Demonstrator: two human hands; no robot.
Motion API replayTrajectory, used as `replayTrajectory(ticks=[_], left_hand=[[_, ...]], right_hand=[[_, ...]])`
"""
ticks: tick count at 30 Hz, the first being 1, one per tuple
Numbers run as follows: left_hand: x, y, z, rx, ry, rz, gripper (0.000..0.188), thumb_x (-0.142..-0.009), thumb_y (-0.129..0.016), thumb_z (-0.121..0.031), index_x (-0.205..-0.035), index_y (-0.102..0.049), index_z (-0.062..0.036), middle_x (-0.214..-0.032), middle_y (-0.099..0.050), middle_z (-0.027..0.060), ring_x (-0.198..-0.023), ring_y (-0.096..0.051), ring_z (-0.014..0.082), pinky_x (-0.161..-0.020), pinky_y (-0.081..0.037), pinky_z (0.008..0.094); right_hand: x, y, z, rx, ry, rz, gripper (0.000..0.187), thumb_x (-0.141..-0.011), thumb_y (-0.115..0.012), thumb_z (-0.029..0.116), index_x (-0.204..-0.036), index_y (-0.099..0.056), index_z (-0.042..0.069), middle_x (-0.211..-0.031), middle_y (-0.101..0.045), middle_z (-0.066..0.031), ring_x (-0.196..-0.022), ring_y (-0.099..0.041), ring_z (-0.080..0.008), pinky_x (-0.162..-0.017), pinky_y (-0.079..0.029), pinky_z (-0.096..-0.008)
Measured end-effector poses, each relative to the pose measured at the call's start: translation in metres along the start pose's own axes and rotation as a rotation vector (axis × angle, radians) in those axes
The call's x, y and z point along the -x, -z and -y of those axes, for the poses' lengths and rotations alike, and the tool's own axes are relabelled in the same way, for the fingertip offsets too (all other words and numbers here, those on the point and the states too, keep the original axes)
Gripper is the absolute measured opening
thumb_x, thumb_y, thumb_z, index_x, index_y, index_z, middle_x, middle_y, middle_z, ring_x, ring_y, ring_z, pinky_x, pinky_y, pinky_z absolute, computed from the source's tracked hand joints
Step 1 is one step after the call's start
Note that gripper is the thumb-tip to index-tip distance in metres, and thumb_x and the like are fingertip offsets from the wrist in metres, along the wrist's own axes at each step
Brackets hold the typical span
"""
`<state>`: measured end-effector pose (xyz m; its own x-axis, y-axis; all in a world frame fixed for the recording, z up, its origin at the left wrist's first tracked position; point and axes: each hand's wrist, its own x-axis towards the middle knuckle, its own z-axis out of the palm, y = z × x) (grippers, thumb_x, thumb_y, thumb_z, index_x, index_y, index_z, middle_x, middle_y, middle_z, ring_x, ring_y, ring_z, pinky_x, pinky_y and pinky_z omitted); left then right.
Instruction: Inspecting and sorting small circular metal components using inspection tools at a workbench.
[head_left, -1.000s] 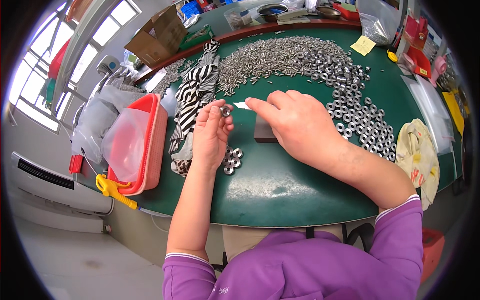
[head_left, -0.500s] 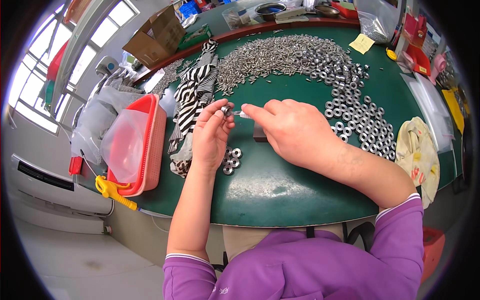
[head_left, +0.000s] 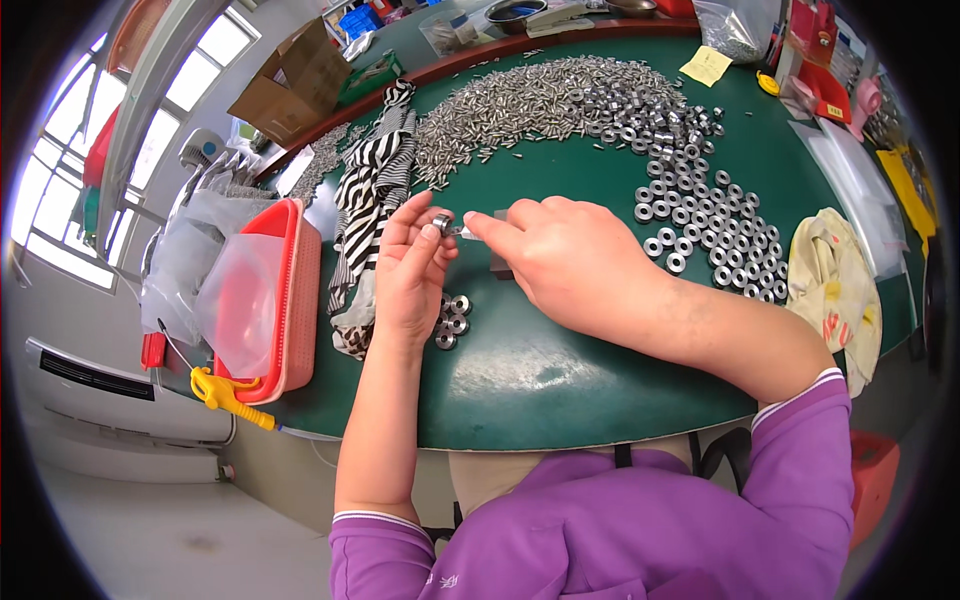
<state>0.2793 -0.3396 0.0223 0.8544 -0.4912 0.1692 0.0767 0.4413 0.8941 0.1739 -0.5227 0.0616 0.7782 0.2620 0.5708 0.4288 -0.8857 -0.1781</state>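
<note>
My left hand [head_left: 408, 275] is raised over the green table, with a small shiny metal ring [head_left: 441, 222] pinched between thumb and fingers. From the right, my right hand [head_left: 575, 258] reaches in, closed round a slim tool [head_left: 464, 233] with a pale, narrow tip at the ring. Most of the tool is hidden by the hand, so its exact kind does not show. Under my right hand's fingers, a dark block [head_left: 499, 262] on the table is partly covered. Several finished-looking metal rings [head_left: 458, 325] lie close by my left wrist.
Many metal rings [head_left: 720, 228] spread across the right side, beside a heap of small metal pins [head_left: 520, 105]. A zebra-striped cloth [head_left: 365, 180], a red basket [head_left: 305, 300] and a yellow air gun [head_left: 228, 392] are at left. A stained pale cloth [head_left: 830, 290] hangs at right.
The whole view has shifted slightly. The ring in my left hand looks turned a little, showing more of its side; both hands keep their grip.
</note>
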Motion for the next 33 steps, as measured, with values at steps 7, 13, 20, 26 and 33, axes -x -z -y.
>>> replayTrajectory(ticks=[7, 13, 20, 26, 33], left_hand=[[-0.002, -0.005, 0.005, -0.052, 0.015, -0.022, 0.049, -0.09, -0.061, -0.007, -0.134, -0.04, -0.0035, -0.104, -0.06, 0.0057, -0.08, -0.057, 0.0108, -0.072, -0.048, 0.0228], [-0.002, -0.005, 0.007, -0.073, 0.04, -0.057, 0.046, -0.089, -0.062, -0.008, -0.13, -0.042, -0.0015, -0.101, -0.06, 0.0056, -0.079, -0.056, 0.0103, -0.07, -0.047, 0.0225], [-0.001, -0.005, 0.008, -0.088, 0.046, -0.077, 0.032, -0.092, -0.06, -0.01, -0.12, -0.048, -0.0017, -0.096, -0.061, 0.0066, -0.077, -0.06, 0.0119, -0.068, -0.051, 0.0245], [-0.003, 0.005, 0.005, -0.077, 0.041, -0.123, 0.021, -0.093, -0.058, -0.007, -0.113, -0.054, -0.0005, -0.099, -0.063, 0.0087, -0.089, -0.065, 0.0174, -0.079, -0.056, 0.0294], [-0.001, -0.007, 0.001, -0.226, -0.081, -0.058, 0.041, -0.089, -0.06, 0.0, -0.128, -0.045, 0.0003, -0.113, -0.059, 0.0117, -0.096, -0.064, 0.0188, -0.089, -0.054, 0.0311]], right_hand=[[0.002, 0.005, 0.008, 0.092, -0.08, 0.105, 0.037, -0.082, -0.06, 0.013, -0.118, -0.061, 0.005, -0.09, -0.063, -0.0111, -0.076, -0.062, -0.0269, -0.067, -0.052, -0.0379], [0.003, -0.001, 0.009, 0.193, -0.041, 0.054, 0.036, -0.08, -0.059, 0.013, -0.115, -0.063, 0.007, -0.089, -0.061, -0.0068, -0.075, -0.06, -0.0223, -0.065, -0.049, -0.0347], [0.004, -0.003, 0.007, 0.251, 0.004, 0.006, 0.036, -0.078, -0.059, 0.014, -0.113, -0.064, 0.009, -0.086, -0.059, -0.004, -0.076, -0.058, -0.0194, -0.065, -0.048, -0.0332], [0.0, 0.007, 0.006, 0.227, -0.011, -0.018, 0.038, -0.078, -0.059, 0.012, -0.115, -0.063, 0.008, -0.085, -0.059, -0.005, -0.076, -0.058, -0.0204, -0.065, -0.047, -0.0334], [-0.004, 0.01, -0.002, 0.138, -0.031, -0.024, 0.038, -0.078, -0.06, 0.009, -0.116, -0.062, 0.008, -0.085, -0.059, -0.0073, -0.077, -0.06, -0.0242, -0.067, -0.05, -0.0365]])
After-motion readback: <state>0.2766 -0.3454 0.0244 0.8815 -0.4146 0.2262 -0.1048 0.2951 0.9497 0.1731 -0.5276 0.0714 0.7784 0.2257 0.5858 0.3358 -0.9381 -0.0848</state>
